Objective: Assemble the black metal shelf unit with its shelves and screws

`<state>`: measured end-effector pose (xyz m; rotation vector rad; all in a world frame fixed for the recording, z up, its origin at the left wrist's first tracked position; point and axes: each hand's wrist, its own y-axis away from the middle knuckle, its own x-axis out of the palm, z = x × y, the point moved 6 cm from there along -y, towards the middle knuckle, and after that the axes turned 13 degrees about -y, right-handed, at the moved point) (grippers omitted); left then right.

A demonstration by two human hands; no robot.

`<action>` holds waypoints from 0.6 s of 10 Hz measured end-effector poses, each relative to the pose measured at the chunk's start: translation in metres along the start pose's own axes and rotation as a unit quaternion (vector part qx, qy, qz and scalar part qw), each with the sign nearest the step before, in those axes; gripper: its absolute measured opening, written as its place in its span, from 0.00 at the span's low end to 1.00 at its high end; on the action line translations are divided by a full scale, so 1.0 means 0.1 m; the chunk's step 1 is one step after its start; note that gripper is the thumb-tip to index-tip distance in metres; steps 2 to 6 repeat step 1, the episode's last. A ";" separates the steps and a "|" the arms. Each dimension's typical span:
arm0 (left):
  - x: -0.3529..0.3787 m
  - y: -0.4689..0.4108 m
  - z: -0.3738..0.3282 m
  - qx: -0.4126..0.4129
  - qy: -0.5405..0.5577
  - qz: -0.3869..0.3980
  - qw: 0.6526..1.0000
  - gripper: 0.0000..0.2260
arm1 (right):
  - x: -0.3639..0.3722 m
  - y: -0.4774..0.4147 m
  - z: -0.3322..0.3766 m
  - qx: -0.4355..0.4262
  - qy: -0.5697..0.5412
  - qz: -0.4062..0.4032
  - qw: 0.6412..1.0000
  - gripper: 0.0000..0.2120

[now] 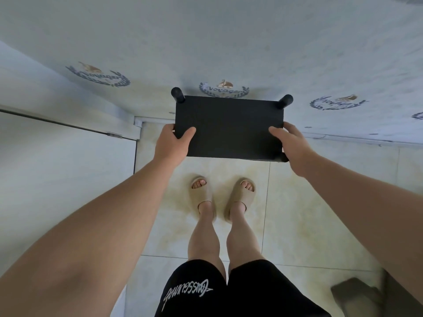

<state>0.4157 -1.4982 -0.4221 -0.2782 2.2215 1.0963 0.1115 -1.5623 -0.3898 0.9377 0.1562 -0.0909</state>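
A home interior: glossy beige floor tiles (pixel 286 213) at centre, crest-printed wall covering (pixel 229 42) across the top, white door (pixel 57 168) at left, slide sandals (pixel 202 197) on bare feet.

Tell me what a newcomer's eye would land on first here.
The black metal shelf unit sits dead centre, seen from above, round post ends showing at its far corners. The left hand and right hand grip its two short sides, thumbs on top. Beneath, beige slide sandals stand on pale floor tiles, and laurel emblems dot the wall behind.
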 end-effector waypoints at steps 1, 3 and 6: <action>-0.05 0.08 -0.04 0.011 -0.020 0.014 1.000 0.23 | 0.00 0.16 0.06 -0.001 0.004 0.011 1.000 0.27; -0.05 0.08 -0.04 0.011 -0.020 0.014 1.000 0.23 | 0.00 0.16 0.06 -0.001 0.004 0.011 1.000 0.27; -0.05 0.08 -0.04 0.011 -0.020 0.014 1.000 0.23 | 0.00 0.16 0.06 -0.001 0.004 0.011 1.000 0.27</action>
